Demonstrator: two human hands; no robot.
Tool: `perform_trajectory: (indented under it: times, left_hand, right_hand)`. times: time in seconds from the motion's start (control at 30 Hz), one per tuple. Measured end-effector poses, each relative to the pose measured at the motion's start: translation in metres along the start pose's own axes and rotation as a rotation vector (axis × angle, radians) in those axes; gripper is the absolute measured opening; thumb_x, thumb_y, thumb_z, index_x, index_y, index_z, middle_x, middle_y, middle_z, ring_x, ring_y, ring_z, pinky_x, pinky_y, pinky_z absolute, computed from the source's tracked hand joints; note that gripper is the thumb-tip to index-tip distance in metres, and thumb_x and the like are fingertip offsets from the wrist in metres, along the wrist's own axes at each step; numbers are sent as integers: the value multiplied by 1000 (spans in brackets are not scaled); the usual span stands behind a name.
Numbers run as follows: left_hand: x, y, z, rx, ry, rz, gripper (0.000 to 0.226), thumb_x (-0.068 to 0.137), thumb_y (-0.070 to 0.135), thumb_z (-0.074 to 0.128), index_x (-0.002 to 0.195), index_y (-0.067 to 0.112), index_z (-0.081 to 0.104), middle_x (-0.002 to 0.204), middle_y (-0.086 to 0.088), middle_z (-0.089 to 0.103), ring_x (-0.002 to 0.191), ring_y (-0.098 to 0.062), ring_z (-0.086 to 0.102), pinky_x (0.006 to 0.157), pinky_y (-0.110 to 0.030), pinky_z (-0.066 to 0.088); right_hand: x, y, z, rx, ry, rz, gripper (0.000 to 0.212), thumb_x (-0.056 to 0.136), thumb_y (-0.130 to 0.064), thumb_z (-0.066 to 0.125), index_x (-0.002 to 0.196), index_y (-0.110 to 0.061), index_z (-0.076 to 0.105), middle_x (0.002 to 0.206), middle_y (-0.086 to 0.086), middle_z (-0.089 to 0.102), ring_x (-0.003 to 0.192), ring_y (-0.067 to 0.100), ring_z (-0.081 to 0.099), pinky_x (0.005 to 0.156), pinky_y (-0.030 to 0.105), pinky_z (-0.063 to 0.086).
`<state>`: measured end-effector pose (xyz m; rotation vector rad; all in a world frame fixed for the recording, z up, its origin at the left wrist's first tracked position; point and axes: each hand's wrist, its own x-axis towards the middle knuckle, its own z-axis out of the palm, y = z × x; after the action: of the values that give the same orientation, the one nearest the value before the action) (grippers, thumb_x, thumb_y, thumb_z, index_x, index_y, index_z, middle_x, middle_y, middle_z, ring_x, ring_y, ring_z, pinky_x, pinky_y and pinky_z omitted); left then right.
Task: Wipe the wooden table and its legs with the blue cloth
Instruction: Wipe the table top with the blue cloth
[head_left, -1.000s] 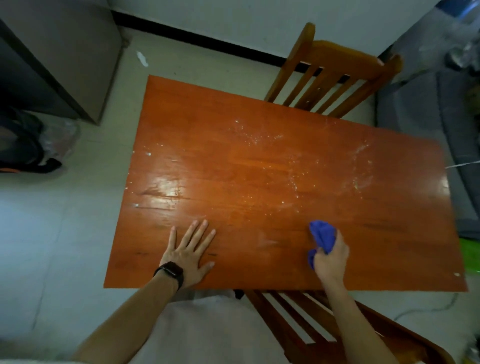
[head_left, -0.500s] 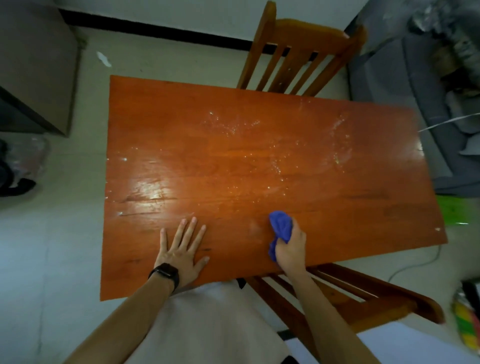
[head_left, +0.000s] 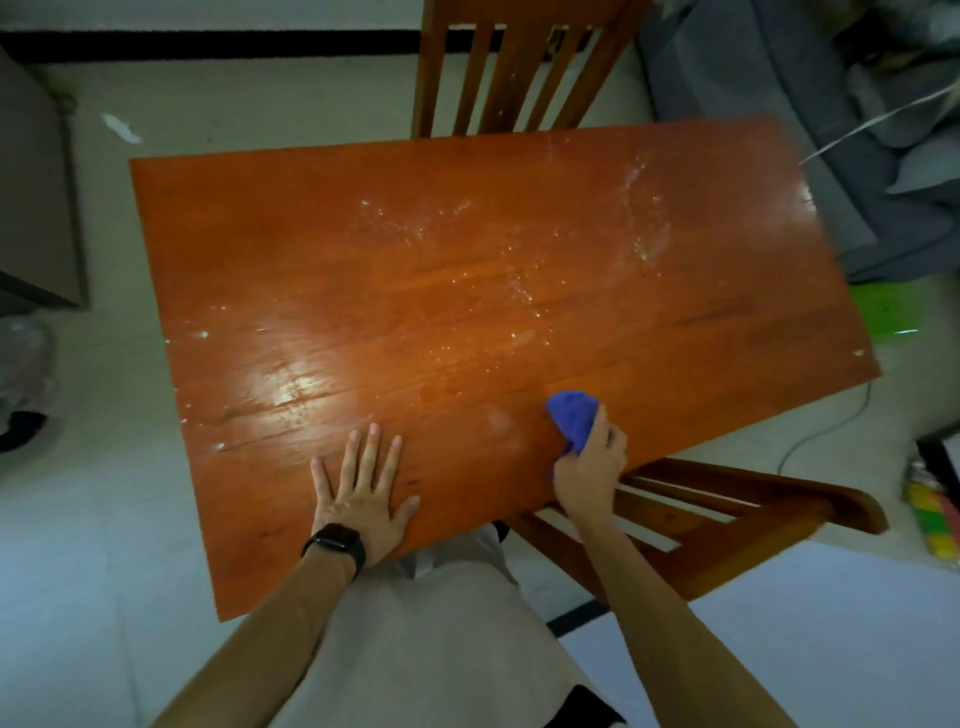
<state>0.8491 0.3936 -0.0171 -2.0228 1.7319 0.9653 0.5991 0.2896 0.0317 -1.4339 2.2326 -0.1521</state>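
Observation:
The orange-brown wooden table (head_left: 467, 270) fills the middle of the view; white specks and smears are scattered over its centre and far right. My left hand (head_left: 363, 493) lies flat on the near edge with fingers spread, a black watch on the wrist. My right hand (head_left: 589, 467) grips the bunched blue cloth (head_left: 574, 415) and holds it against the tabletop near the front edge, right of centre. The table's legs are hidden under the top.
A wooden chair (head_left: 509, 67) stands at the far side, and another wooden chair (head_left: 737, 514) sits at the near right, partly under the table. A grey sofa (head_left: 779, 104) is at the right, a dark cabinet (head_left: 36, 218) at the left.
The view has swung so the table sits more to the left and turned. My right hand with the cloth has shifted left along the front edge. My left hand stays flat.

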Motion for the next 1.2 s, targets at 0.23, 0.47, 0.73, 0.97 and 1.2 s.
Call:
perform_trajectory:
  times: [0.23, 0.47, 0.73, 0.97, 1.2]
  left_hand:
    - [-2, -1, -1, -9, 4, -6, 75, 90, 72, -2, 141, 33, -41, 149, 3, -48, 139, -23, -42, 110, -65, -21]
    - [-1, 1, -2, 0, -21, -7, 76, 90, 72, -2, 141, 32, -42, 149, 2, -49, 139, -24, -42, 111, -66, -18]
    - [-4, 1, -4, 1, -12, -10, 76, 92, 71, 1, 140, 32, -42, 148, 2, -49, 138, -23, -43, 111, -66, -19]
    - [-2, -1, -1, 8, 3, -5, 79, 79, 72, -13, 140, 32, -43, 147, 2, -51, 134, -23, -49, 109, -66, -22]
    - [-3, 0, 0, 3, 19, -2, 78, 93, 71, 6, 143, 31, -39, 147, 1, -51, 128, -22, -53, 109, -66, -21]
  right_hand:
    - [-38, 7, 46, -104, 13, 313, 79, 91, -12, 47, 156, -12, 1, 153, 20, 12, 125, 45, 35, 109, 51, 31]
    - [-26, 7, 15, 191, -132, 85, 76, 86, 5, 51, 154, -17, 23, 146, 15, 33, 124, 32, 45, 102, 45, 42]
    - [-31, -8, 41, -156, -49, 51, 85, 87, -10, 51, 157, -25, 4, 156, 15, 16, 131, 40, 29, 105, 48, 35]
    - [0, -5, 20, 182, -356, -263, 63, 93, 0, 50, 149, -25, 36, 135, 8, 45, 106, 15, 60, 91, 34, 53]
    - [47, -7, 13, -228, -61, 2, 72, 98, -28, 50, 157, -22, 8, 155, 20, 18, 131, 47, 32, 108, 52, 28]
